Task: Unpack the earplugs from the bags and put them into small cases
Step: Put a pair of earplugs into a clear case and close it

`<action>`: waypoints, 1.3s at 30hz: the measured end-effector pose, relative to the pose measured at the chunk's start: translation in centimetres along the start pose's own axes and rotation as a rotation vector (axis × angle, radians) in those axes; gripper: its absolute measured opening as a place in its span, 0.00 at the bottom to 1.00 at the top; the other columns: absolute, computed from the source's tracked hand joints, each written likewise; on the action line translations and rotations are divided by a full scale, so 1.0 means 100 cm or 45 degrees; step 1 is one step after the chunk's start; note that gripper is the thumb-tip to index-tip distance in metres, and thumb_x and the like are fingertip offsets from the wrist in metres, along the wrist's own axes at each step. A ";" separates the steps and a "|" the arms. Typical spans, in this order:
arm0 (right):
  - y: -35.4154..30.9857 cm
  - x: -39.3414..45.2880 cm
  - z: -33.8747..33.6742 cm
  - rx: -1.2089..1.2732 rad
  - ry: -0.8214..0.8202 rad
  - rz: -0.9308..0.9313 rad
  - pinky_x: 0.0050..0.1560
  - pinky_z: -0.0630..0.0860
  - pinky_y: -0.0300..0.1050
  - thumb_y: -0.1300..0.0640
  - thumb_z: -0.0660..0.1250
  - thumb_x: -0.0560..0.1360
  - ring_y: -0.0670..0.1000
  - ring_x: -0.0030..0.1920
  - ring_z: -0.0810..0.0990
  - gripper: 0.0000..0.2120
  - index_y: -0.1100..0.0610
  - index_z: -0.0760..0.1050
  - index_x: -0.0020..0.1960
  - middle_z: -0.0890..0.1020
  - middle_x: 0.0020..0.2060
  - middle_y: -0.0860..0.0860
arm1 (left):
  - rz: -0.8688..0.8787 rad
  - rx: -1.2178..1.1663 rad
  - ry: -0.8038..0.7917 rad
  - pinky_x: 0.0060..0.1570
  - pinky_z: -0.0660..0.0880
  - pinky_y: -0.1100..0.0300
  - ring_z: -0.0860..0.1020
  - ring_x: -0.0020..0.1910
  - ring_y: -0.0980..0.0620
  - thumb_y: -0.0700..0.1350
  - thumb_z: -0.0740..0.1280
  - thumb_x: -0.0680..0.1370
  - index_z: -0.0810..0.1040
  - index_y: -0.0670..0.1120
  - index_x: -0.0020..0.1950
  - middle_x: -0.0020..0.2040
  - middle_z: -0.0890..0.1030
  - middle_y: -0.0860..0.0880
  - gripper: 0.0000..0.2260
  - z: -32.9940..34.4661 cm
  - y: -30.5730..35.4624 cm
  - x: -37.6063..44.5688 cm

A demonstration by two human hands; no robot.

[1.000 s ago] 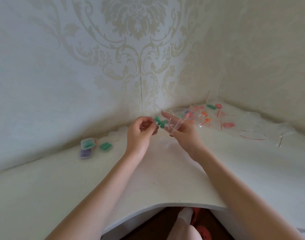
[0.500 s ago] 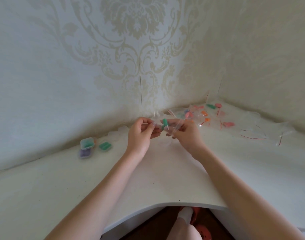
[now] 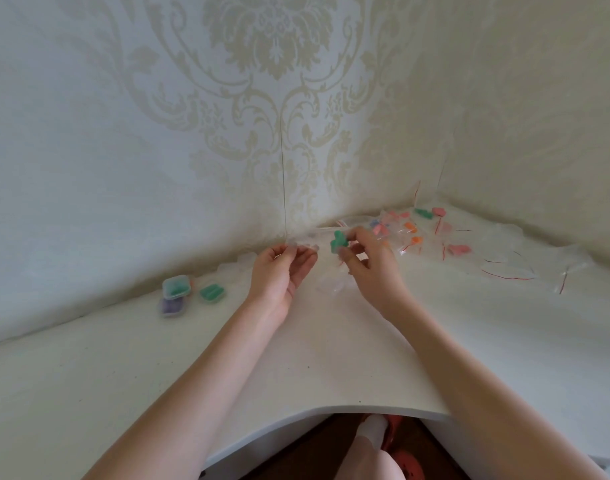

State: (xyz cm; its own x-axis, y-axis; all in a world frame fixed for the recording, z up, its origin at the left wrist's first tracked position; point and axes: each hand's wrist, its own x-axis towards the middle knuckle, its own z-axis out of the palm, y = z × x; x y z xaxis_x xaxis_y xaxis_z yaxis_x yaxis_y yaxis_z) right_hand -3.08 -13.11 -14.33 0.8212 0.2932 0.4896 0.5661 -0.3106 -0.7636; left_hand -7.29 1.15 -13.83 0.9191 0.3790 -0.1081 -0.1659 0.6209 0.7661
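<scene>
— Which step is she on?

— Unpacking, I'd judge. The right hand [image 3: 372, 263] pinches a pair of soft green foam earplugs [image 3: 338, 241] between thumb and fingertips, lifted just off the white tabletop [image 3: 296, 368]. The left hand [image 3: 282, 271], close beside it, has its fingers curled around something clear and filmy; it's blurred, so I can't tell whether that's the emptied bag or nothing much at all.

— And the cases?

— Well out past the left hand: a small square clear plastic case with green plugs inside [image 3: 176, 287], sitting on a matching one holding purple plugs [image 3: 172, 306], and a third, greenish case [image 3: 211, 292] just beside them. Just under the right hand lies something pale and translucent [image 3: 333, 284], perhaps an open case, though it's hard to say.

— The rest of the bags?

— Beyond the right hand, toward the corner: a heap of crinkly clear plastic bags with red zip strips [image 3: 435, 237], with pink, orange and green plugs showing through.

— Next move?

— Dropping the film, and pressing the squashy plugs side by side into a hard little case. Foam springs back, so the lid needs a firm snap.
</scene>
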 end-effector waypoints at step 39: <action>0.033 0.028 -0.082 -0.528 0.743 0.165 0.59 0.65 0.41 0.69 0.57 0.75 0.58 0.64 0.69 0.21 0.62 0.70 0.68 0.70 0.67 0.58 | 0.763 1.926 -0.179 0.32 0.62 0.56 0.71 0.32 0.49 0.51 0.62 0.80 0.72 0.48 0.55 0.28 0.70 0.53 0.08 -0.002 -0.004 -0.020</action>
State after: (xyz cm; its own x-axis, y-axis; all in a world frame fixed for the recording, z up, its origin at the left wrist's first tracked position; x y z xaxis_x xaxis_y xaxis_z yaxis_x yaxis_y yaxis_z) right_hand 1.66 -20.73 -11.99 0.7225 -0.2631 0.6393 0.3476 -0.6610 -0.6649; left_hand -9.18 0.31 -14.02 0.8934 0.1900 0.4071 -0.0869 -0.8159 0.5716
